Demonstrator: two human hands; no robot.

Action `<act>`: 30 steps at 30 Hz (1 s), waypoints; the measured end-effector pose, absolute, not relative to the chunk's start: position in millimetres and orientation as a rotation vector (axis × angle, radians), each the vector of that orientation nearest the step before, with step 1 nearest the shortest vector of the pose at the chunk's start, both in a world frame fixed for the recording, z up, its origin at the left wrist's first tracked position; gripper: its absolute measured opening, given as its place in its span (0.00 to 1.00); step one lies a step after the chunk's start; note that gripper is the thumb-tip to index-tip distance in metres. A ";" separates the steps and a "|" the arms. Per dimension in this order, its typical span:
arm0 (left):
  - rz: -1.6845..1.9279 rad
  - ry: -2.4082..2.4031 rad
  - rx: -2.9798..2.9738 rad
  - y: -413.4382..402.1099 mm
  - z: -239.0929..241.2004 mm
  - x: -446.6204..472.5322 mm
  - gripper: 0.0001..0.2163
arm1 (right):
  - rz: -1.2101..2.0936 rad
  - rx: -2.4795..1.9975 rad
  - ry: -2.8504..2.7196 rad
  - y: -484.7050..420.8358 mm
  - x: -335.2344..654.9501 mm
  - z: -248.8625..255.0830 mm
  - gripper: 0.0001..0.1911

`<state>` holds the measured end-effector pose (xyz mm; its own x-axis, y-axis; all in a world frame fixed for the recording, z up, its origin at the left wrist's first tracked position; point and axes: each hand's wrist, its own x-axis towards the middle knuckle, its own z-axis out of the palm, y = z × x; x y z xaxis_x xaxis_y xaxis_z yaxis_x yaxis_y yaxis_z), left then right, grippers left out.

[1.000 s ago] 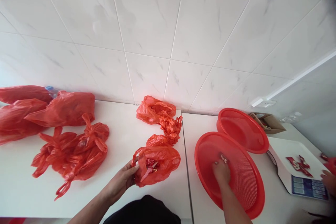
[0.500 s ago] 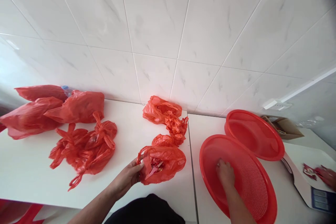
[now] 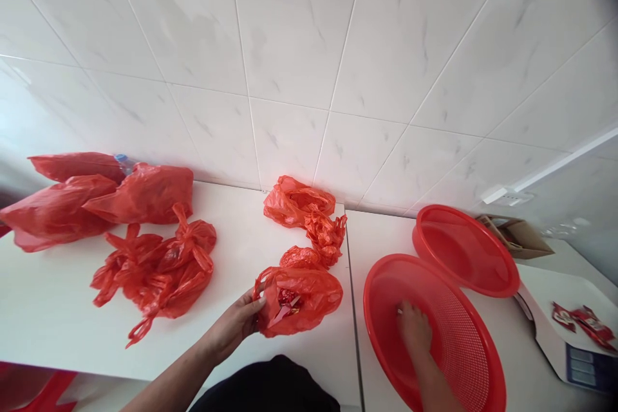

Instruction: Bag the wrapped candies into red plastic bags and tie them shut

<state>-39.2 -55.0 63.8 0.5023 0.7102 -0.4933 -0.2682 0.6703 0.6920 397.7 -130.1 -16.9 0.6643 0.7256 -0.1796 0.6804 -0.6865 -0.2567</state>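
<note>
My left hand (image 3: 237,325) grips the edge of an open red plastic bag (image 3: 304,299) on the white table (image 3: 48,322); shiny red wrapped pieces show inside the bag. My right hand (image 3: 414,328) rests inside a big red mesh basket (image 3: 463,347), palm down with its fingers curled on the bottom. What the fingers hold, if anything, is hidden. A second red basin (image 3: 466,251) overlaps the basket's far rim.
Crumpled red bags (image 3: 309,212) lie near the tiled wall. A knotted bunch of red bags (image 3: 159,267) and full red bags (image 3: 96,196) sit at the left. A scale (image 3: 570,341) with red packets (image 3: 582,320) stands at the right, behind it a cardboard box (image 3: 516,236).
The view has swung left. My right hand stayed in the basket, its fingers curling in. Another person's hand by the scale has gone from view.
</note>
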 end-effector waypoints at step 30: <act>0.761 0.816 0.586 -45.7 75.8 -54.6 0.17 | 0.207 -1.961 -2.221 -100.0 235.9 29.9 0.34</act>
<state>-54.6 -45.7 75.8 0.4558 0.7843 -0.4209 -0.3661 0.5962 0.7145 235.9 -100.0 29.9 -0.1195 0.9922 0.0364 0.9684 0.1245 -0.2160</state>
